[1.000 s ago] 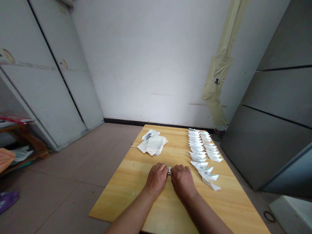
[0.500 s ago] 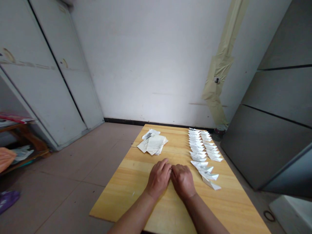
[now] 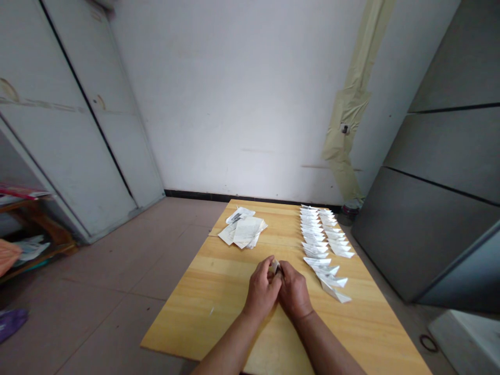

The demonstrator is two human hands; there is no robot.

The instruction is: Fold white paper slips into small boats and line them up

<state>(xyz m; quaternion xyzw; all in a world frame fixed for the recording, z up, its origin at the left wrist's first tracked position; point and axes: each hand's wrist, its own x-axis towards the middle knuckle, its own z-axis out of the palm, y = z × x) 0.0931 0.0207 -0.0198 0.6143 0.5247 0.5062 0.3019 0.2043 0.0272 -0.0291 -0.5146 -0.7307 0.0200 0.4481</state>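
Observation:
My left hand and my right hand are pressed together over the middle of a wooden table. Both pinch a small folded piece of printed paper that sticks up between the fingertips. To the right of my hands, two rows of several folded paper pieces run toward the far edge. A loose pile of flat printed paper sheets lies at the far left of the table.
A grey metal cabinet stands at the left, a dark grey cabinet at the right. A white wall with a taped pipe is behind the table. A wooden shelf with clutter sits at the far left.
My hands were flat on the table, pressing the paper down. Now they have drawn together and lifted slightly, and the folded paper shows pinched between the fingertips.

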